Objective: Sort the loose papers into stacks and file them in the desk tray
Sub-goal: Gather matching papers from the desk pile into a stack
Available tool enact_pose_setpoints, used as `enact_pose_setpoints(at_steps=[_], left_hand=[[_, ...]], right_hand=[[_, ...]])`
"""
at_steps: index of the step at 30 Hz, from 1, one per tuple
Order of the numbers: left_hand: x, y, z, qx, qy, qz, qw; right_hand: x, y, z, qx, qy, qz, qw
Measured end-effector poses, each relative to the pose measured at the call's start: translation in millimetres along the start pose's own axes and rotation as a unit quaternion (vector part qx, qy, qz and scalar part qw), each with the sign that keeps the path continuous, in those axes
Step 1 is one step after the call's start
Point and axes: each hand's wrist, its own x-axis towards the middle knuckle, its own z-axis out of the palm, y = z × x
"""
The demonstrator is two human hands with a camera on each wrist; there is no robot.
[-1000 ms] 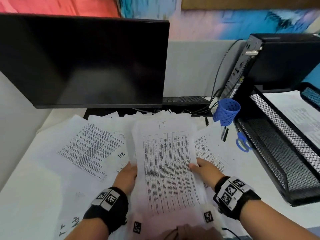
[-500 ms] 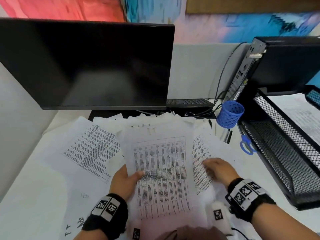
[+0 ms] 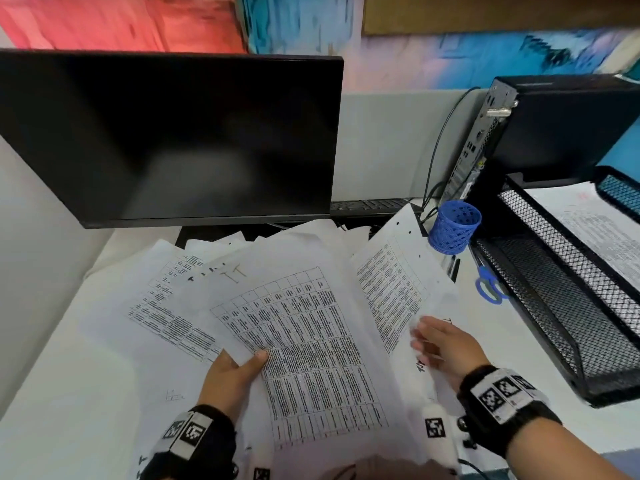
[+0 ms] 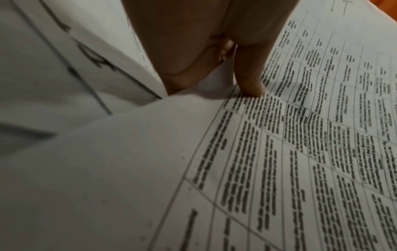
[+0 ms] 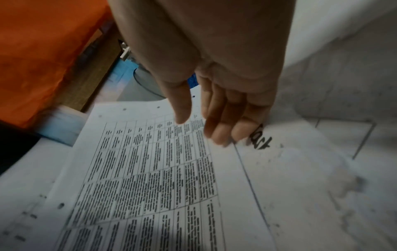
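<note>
At the lower centre of the head view, the left hand (image 3: 230, 375) pinches a printed table sheet (image 3: 311, 348), thumb (image 4: 250, 81) on top and the other fingers hidden beneath, so its grip is closed on the paper. The right hand (image 3: 446, 344), at lower right, has a spread grip, straight fingers (image 5: 223, 129) resting on another sheet (image 5: 150, 169). Loose papers (image 3: 166, 306) fan across the tabletop (image 3: 45, 393) below the dark monitor (image 3: 166, 133). The black mesh desk tray (image 3: 571, 306) stands at right, beside a blue pen cup (image 3: 454, 226).
</note>
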Motion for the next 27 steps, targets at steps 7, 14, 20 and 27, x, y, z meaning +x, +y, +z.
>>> enact_pose_setpoints(at_steps=[7, 14, 20, 27], left_hand=[[-16.4, 15.9, -7.9, -0.108, -0.032, -0.022, 0.993], [-9.9, 0.0, -15.8, -0.177, -0.004, -0.071, 0.982], [7.1, -12.9, -34.5, -0.134, 0.05, -0.037, 0.989], [21.7, -6.7, -42.6, -0.089, -0.045, -0.049, 0.994]], right_hand=[[3.8, 2.9, 19.2, -0.032, 0.016, 0.13, 0.991], [13.8, 0.2, 18.7, -0.114, 0.09, -0.037, 0.989], [8.2, -23.8, -14.3, -0.153, 0.118, -0.099, 0.976], [-18.9, -31.2, -15.0, -0.206, 0.035, -0.124, 0.97]])
